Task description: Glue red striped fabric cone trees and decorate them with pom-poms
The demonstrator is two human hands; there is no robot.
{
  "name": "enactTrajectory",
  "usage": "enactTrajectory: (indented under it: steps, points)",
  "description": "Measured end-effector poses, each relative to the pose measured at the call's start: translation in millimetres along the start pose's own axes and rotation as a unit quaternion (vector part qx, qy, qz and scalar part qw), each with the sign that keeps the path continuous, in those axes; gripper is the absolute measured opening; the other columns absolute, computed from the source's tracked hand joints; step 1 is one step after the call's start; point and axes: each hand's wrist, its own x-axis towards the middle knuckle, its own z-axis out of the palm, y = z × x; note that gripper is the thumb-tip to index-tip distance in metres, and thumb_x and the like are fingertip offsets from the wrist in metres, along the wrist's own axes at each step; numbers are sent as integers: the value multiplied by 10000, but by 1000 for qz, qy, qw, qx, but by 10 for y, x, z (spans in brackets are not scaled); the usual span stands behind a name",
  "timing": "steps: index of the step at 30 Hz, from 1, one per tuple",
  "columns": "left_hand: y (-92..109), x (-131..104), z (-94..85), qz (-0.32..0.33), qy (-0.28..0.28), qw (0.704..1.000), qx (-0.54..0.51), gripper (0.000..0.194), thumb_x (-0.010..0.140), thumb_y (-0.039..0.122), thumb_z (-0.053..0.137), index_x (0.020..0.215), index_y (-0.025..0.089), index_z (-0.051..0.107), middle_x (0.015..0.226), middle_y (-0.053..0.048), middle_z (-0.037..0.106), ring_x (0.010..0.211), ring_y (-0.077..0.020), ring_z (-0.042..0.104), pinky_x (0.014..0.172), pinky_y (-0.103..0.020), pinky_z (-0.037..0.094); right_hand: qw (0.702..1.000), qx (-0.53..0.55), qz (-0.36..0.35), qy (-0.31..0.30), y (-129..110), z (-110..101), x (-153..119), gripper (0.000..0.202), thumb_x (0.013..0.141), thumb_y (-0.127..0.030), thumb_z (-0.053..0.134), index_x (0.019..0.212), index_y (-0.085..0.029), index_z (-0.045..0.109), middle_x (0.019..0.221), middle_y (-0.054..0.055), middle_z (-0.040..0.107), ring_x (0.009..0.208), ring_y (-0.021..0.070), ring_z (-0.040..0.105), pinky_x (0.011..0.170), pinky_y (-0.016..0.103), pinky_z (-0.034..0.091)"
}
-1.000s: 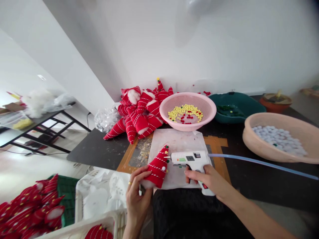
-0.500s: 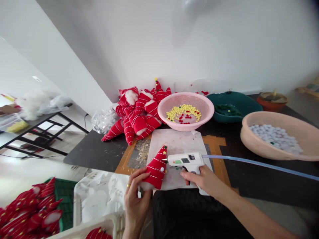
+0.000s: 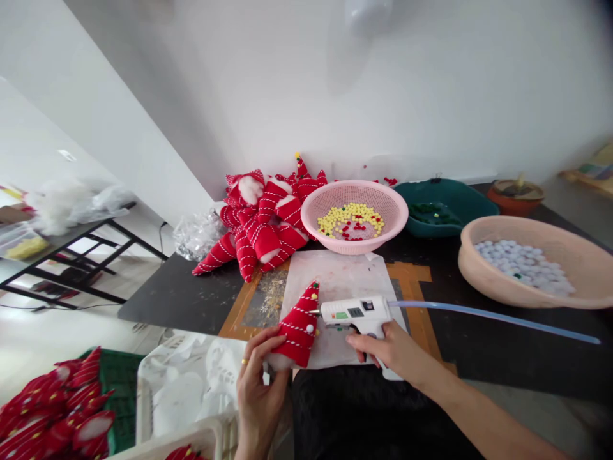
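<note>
My left hand [image 3: 262, 377] grips the wide, stuffed end of a red cone-shaped hat [image 3: 297, 335] with white twisted stripes. Small pom-poms dot the cone, yellow and green near its tip and a white one lower down. A white hot glue gun [image 3: 357, 313] is held in my right hand [image 3: 390, 351], fingers wrapped around the handle and trigger. Its metal nozzle meets the cone's right side just below the tip. Out of the gun's back runs a long bluish glue stick [image 3: 488, 316]. Beneath both lies a white sheet [image 3: 338, 271].
Striped red cones [image 3: 263, 223] are heaped at the back left beside crumpled clear plastic [image 3: 196, 236]. A pink basket [image 3: 354, 246] holds yellow and red pom-poms. Rightward stand a green basin [image 3: 450, 198] and a peach basket [image 3: 483, 275] of white pom-poms. Crates [image 3: 122, 390] sit lower left.
Both hands keep their grips, with the nozzle still at the cone's right side. The whole view has shifted slightly; the glue stick's far end now shows.
</note>
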Motion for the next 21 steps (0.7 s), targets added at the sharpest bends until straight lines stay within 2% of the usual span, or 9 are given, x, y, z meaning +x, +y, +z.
enactTrajectory:
  steps: [9,14,18,21]
  points:
    - [3,7,4,7,1,1000,0,295,873,123,642,1140,247,659,1235,-76,641,1165,-228,621,966,-389,533,995,91,20,-45,68,1,-27,197,817,-346,679,776,-154,669,599,3,651,465,87,447,462,225,309]
    - [10,15,1,9,3,1000,1,289,870,126,650,1130,251,663,1220,-65,652,1152,-222,627,969,-378,531,968,249,25,-2,13,-156,-14,312,830,-432,729,743,-136,680,675,48,688,500,92,479,429,199,312]
    - [21,33,5,1,12,1000,-1,278,864,131,651,1113,254,670,1224,-65,656,1162,-227,631,955,-368,539,918,393,48,17,-17,-417,77,241,871,-368,685,910,-135,732,822,77,708,640,127,568,476,186,426]
    - [31,63,23,-2,18,1000,-7,283,852,133,648,1109,250,673,1227,-70,658,1155,-236,638,940,-376,550,913,405,28,32,11,-647,128,223,850,-222,613,1020,-141,732,1000,109,737,784,172,664,668,254,567]
